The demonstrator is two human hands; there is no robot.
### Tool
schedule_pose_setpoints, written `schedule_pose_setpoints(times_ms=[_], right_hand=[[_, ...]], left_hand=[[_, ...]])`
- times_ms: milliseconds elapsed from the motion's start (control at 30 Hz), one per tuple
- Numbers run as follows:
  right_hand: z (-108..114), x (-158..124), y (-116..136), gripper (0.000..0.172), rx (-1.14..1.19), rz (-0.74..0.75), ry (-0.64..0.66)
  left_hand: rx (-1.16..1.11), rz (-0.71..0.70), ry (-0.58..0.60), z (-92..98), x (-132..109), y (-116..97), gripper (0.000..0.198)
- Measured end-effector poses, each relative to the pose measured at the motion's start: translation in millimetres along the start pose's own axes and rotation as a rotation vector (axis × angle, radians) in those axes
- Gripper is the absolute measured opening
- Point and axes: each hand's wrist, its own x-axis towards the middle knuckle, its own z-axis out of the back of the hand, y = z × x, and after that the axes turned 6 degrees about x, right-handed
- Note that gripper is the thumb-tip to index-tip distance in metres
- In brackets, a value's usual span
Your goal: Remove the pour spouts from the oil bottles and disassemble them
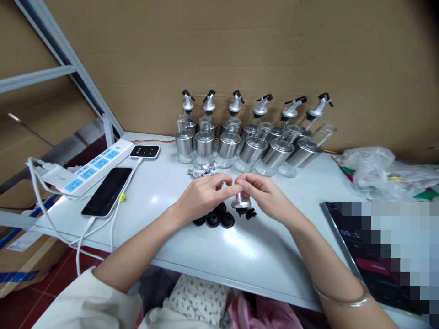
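Observation:
A silver pour spout (241, 202) with a black underside is held upside-down-looking or tilted, just above the table. My right hand (263, 194) pinches it at its upper end. From the other side my left hand (208, 193) has its fingers curled, thumb tip pressed to the same end by the right fingertips. Under the hands lie several round black caps (213, 220), and small black levers (251, 213) are beside the spout. A pile of silver spout parts (203, 170) rests behind my left hand.
A front row of open glass bottles with steel sleeves (229, 145) stands behind the hands. Bottles fitted with spouts (235, 106) are behind those. On the left are a phone (107, 192), power strip (99, 165) and cables; on the right, plastic bags (372, 171) and a tablet (368, 256).

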Motion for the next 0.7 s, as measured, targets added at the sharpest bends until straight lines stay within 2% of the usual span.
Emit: schedule_pose_setpoints(times_ms=[133, 233, 400, 467, 567, 700], right_hand=[[-3.7, 1.2, -1.2, 0.050, -0.025, -0.058, 0.032], [-1.9, 1.4, -2.6, 0.048, -0.041, -0.044, 0.004], [1.5, 1.1, -7.1, 0.050, -0.207, 0.040, -0.245], [1.0, 0.7, -8.6, 0.052, -0.235, 0.046, -0.295], [-1.2, -1.0, -6.8, 0.053, -0.242, 0.081, -0.297], [-5.7, -3.3, 1.2, 0.046, -0.392, 0.167, -0.270]], left_hand=[[0.000, -0.028, -0.025, 0.0, -0.7, -1.1, 0.021], [-0.027, -0.015, -0.015, -0.1, 0.8, -2.1, 0.020], [-0.010, 0.077, 0.003, -0.2, 2.9, 0.9, 0.024], [-0.002, 0.115, -0.002, -0.1, 3.2, 2.9, 0.024], [0.010, 0.147, -0.002, -0.2, 3.1, 5.6, 0.022], [0.044, 0.155, -0.006, -0.1, 3.3, 8.0, 0.019]])
